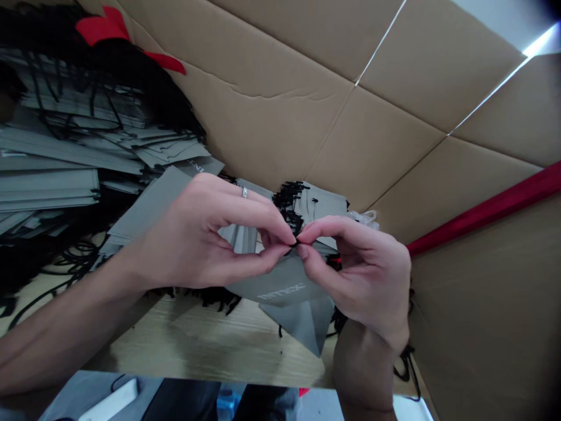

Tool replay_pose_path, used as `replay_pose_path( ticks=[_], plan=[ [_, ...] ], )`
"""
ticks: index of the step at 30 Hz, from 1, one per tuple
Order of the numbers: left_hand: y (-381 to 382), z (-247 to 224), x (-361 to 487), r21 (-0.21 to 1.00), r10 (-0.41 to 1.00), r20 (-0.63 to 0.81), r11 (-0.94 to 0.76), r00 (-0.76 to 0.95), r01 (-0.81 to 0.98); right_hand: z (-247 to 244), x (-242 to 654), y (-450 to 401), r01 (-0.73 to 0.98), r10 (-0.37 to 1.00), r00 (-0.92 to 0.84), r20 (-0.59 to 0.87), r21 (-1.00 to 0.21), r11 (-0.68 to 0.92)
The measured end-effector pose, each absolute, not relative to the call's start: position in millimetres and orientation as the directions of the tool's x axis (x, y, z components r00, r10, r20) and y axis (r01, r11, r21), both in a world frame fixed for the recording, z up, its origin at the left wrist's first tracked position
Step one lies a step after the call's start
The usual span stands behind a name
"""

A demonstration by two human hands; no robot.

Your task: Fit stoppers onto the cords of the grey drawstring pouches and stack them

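Observation:
My left hand (219,234) and my right hand (359,269) meet at the middle of the view, thumb and forefinger of each pinched together. Between the fingertips is a small end of black cord (295,243), mostly covered by them. Just under it hangs a grey paper bag (280,283) with white "INTEX" lettering, its lower part folded at an angle. A ring (245,192) is on a finger of my left hand. Behind the hands lie more grey bags (324,202) with a bunch of black cord ends (289,196).
Tall stacks of grey bags (48,187) with black cords fill the left side of the wooden table (197,345). Red strips (103,26) lie on top of the pile. Cardboard walls (280,70) rise behind and at right, with a red band (482,207) along the right one.

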State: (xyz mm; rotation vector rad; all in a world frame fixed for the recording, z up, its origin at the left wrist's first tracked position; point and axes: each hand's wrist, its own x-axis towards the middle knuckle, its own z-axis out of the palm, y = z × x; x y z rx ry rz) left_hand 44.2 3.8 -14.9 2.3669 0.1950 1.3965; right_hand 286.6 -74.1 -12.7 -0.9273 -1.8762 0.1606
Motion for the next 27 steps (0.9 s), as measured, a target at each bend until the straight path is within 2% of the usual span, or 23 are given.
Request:
replay_pose_path(
  ticks=[3,6,10,13,16,24,27],
  plan=[
    [3,-13,41,0.367,0.279,0.808,-0.927,0.518,-0.073,-10,286,-76,0.533,0.663,-0.245,0.707,-0.473,0.701],
    [-1,-14,37,0.292,0.242,0.809,-0.956,0.535,-0.009,-6,285,-80,0.574,0.659,-0.273,0.701,-0.431,0.696],
    [-6,-19,36,0.254,0.286,0.791,-0.958,0.54,0.134,-5,282,-83,0.621,0.645,-0.328,0.69,-0.358,0.698],
    [-6,-24,39,0.218,0.283,0.814,-0.958,0.507,0.185,-7,279,-82,0.626,0.633,-0.3,0.714,-0.353,0.695],
    [-4,-26,43,0.219,0.251,0.848,-0.968,0.467,0.123,-9,278,-81,0.598,0.64,-0.258,0.723,-0.401,0.694],
    [7,-26,50,0.368,0.279,0.851,-0.921,0.445,-0.126,-12,283,-79,0.491,0.677,-0.219,0.703,-0.521,0.699],
    [10,-25,50,0.33,0.248,0.861,-0.937,0.444,-0.117,-13,284,-78,0.493,0.667,-0.202,0.717,-0.514,0.702]
  ],
)
